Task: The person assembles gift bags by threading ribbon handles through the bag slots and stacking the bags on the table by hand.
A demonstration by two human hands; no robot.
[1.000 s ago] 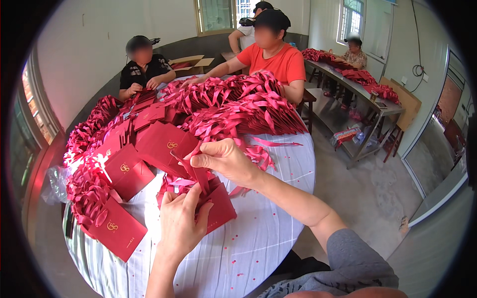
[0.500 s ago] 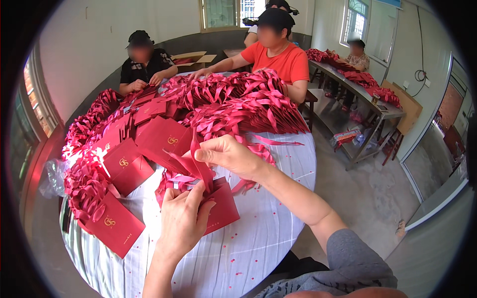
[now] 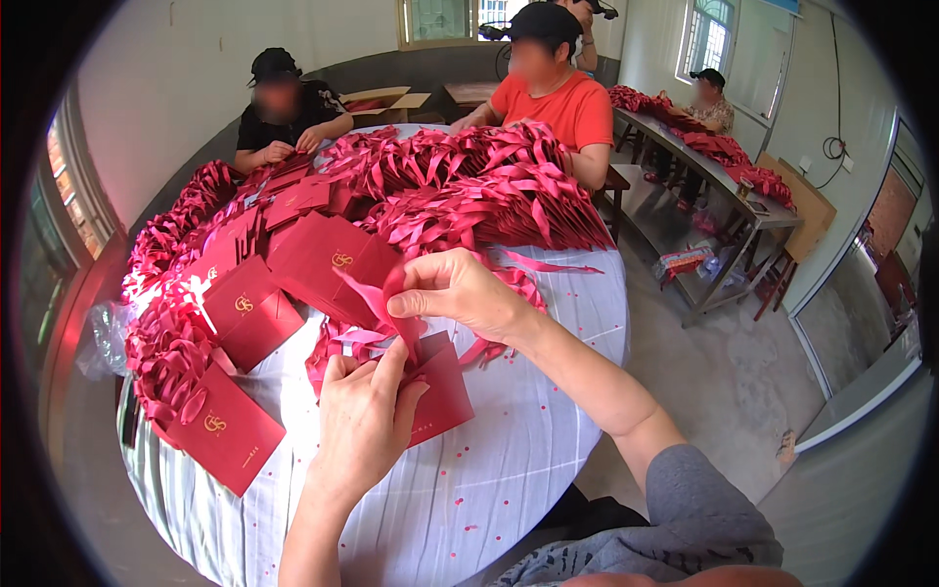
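Note:
A small red paper bag (image 3: 446,393) rests on the tablecloth in front of me. My left hand (image 3: 364,419) is closed at its top left edge, thumb against the bag and index finger up at the base of the ribbon. A wide red ribbon (image 3: 364,292) rises from the bag's opening. Above the bag, my right hand (image 3: 458,293) pinches this ribbon between thumb and fingers, with a loose end sticking out to the left. How the ribbon joins the bag is hidden behind my fingers.
The round table (image 3: 528,460) carries a finished-looking red bag (image 3: 227,430) at left, stacked red bags (image 3: 328,262), and a big heap of ribboned bags (image 3: 489,201). Two people sit across it. A metal side table (image 3: 724,201) with more red bags stands at right.
My right hand has shifted slightly down and right, the ribbon still pinched in it. My left hand stays at the bag. The person in the red shirt has drawn an arm back.

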